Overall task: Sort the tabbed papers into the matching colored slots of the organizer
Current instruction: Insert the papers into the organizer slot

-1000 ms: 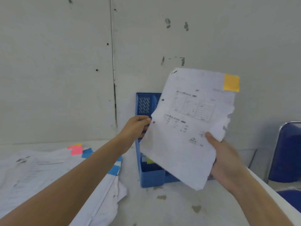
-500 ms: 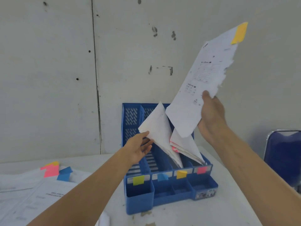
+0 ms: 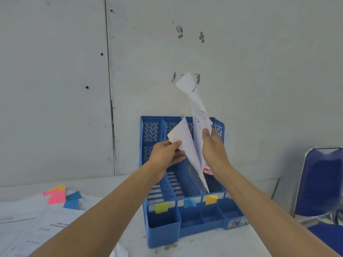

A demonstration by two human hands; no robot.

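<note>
— Lowered from overhead since half a second ago, the tabbed sheet (image 3: pixel 199 115) stands nearly edge-on over the blue organizer (image 3: pixel 163 229), its lower end among the filed papers (image 3: pixel 182 143) in the slot behind the orange label (image 3: pixel 211 199).
— And the hands?
— Right hand (image 3: pixel 213 151) clamps thumb and fingers on that sheet; left hand (image 3: pixel 167 154) pinches a corner of those filed papers, tilted left. Loose tabbed papers (image 3: pixel 37 219) lie on the table (image 3: pixel 204 245).
</note>
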